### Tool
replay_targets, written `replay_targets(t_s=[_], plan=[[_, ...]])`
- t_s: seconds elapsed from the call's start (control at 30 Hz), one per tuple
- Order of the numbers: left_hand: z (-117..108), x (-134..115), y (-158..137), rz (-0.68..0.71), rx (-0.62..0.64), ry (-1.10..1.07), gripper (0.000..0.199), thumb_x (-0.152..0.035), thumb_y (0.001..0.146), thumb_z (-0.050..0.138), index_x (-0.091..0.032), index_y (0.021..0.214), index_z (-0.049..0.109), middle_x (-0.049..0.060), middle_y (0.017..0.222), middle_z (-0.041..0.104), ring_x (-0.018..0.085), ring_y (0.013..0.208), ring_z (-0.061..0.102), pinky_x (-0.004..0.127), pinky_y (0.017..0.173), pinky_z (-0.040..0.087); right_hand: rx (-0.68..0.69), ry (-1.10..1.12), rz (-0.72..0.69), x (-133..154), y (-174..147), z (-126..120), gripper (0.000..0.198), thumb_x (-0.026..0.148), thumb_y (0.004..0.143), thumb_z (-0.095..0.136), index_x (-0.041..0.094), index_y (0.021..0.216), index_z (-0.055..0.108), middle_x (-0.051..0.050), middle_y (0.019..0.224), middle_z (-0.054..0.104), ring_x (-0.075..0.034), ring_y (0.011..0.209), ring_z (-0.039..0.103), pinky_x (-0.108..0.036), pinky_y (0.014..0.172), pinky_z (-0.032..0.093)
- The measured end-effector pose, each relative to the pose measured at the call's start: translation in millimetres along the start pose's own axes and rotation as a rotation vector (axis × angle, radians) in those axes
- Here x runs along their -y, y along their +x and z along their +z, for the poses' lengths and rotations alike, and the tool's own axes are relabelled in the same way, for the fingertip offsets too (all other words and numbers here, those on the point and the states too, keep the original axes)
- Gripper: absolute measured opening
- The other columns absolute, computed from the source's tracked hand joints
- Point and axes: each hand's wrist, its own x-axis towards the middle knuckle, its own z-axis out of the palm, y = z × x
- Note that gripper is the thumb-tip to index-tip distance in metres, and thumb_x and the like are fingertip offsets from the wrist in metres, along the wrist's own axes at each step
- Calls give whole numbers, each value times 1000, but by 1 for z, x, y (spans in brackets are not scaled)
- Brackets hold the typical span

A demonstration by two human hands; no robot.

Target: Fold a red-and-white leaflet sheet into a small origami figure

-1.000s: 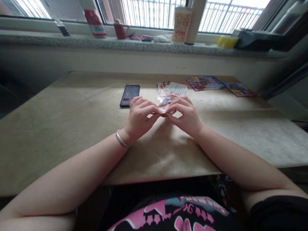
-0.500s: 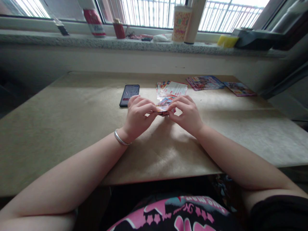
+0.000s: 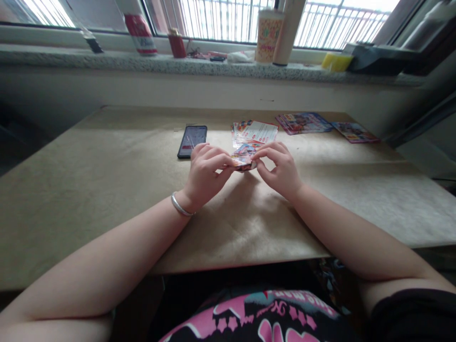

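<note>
Beige tabletop in front of us, pushed up toward a window wall with a speckled stone sill. At the centre we have a colourful printed packet; could be a folded card, can't tell which. It's held between our hands above the table, near the middle, its shadow on the surface below. Our left hand has its left end pinched between thumb and index, other fingers curled over. Our right hand has thumb and index nearly together at the right end, a small pale bit between the tips; we can't tell if it actually grips. Silver bangle on our left wrist.

Just beyond the packet: fanned printed cards, white faces with red edging. Left of those, a dark smartphone, screen up, lower right corner hidden by our left hand. Far right: overlapping stack of purple-blue printed packs, plus one similar pack beside it.

On the sill we see a red-and-white can, a printed cup beside a tall cylinder, and a yellow item.
</note>
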Motion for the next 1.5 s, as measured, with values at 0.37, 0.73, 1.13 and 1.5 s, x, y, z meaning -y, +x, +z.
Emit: replay_targets(t_s=[0.37, 0.73, 1.13, 1.5], plan=[[1, -1, 0, 53, -17, -14, 10, -29, 88, 69, -22, 81, 66, -1, 80, 68, 16, 79, 60, 35, 82, 44, 15, -73, -78, 4, -1, 4, 9, 19, 86, 63, 24, 80, 68, -2, 79, 65, -19, 82, 59, -37, 82, 48], [0, 3, -2, -43, -105, -96, 4, -18, 90, 65, -22, 90, 66, 3, 105, 60, 16, 104, 58, 34, 94, 51, -66, -70, 11, -3, -2, 0, 8, 22, 86, 66, 25, 79, 68, -1, 77, 70, -19, 80, 62, -37, 79, 51], [2, 5, -4, -29, -117, -171, 10, -15, 90, 64, -23, 85, 69, 2, 114, 53, 11, 94, 59, 32, 89, 55, 58, 126, 243, -10, -7, 7, 10, 25, 89, 58, 24, 97, 62, -3, 94, 71, -18, 82, 66, -34, 70, 55], [9, 13, -10, 182, 201, -229, 27, -4, 89, 56, -23, 78, 72, 4, 122, 52, 16, 111, 58, 36, 98, 53, 127, 410, 580, -28, -12, 21, 65, 47, 83, 65, 36, 141, 38, -9, 144, 45, -23, 107, 61, -35, 70, 63]])
